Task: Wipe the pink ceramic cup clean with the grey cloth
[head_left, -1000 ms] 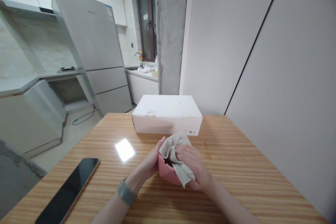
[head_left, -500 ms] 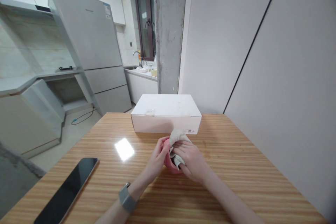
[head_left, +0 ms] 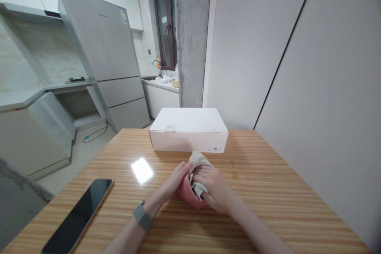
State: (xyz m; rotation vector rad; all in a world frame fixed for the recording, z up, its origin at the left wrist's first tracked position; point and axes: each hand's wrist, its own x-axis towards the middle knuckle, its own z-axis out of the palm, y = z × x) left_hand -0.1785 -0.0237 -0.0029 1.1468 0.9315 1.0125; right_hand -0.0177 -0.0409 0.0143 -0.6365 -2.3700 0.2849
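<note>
A small pink cup (head_left: 188, 195) sits tilted between both hands, low over the wooden table (head_left: 268, 190). My left hand (head_left: 172, 182), with a grey watch on its wrist, wraps round the cup's left side. My right hand (head_left: 216, 188) presses a beige cloth (head_left: 197, 164) into and over the cup's mouth, fingers closed on the cloth. Part of the cloth bunches up above the hands.
A closed white box (head_left: 189, 129) stands just behind the hands. A dark phone (head_left: 77, 215) lies face up at the table's left front. A white wall runs along the right. A fridge (head_left: 104, 55), counters and a concrete pillar are beyond the table.
The cloth has been bunched tighter and pushed further into the cup; a second ago it hung loosely over the rim. Both hands have stayed in about the same place.
</note>
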